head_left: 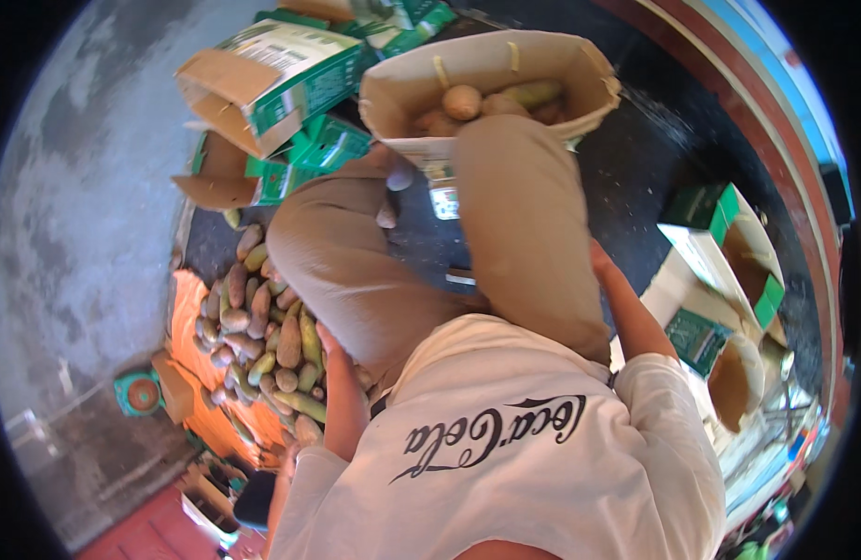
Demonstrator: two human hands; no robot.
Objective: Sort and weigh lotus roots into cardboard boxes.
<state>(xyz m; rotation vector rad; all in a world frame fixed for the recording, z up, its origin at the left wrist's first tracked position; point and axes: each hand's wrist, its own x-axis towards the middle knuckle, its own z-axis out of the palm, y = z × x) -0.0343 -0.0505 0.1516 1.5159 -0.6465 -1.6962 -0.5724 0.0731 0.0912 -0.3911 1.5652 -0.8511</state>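
White T-shirt (561, 457) right up against my lens, dark lettering across its front, and brown trousers (524, 205) stretching beyond it toward the open carton (393, 84). That carton is my marker from this remote seat. Right knee leaning over its near edge, and inside the carton I count several vegetables (463, 103), brown ones and a green one, partly covered by that knee.

Now to the hands! Left hand (328, 341) sits on the carton's near left side, tucked between the left thigh and the big vegetable pile (290, 345). Thigh in the way of the fingers, so I can't tell whether it's grasping something or released. Right hand (600, 259) is on the carton's near right side, close against the right thigh. Fingers hidden there too; clenched, loose or holding something, I can't call it.

And what a heap that pile is, off to the near left of the carton: brown and green, long ones and stubby ones, lying on an orange sheet (183, 317) that shows along the outer edge. Directly left of the carton, green-and-white boxes (309, 61) lie tumbled together with flaps open. Over on the carton's near right, more open boxes (706, 271), and dark floor (636, 168) running between them and the carton.
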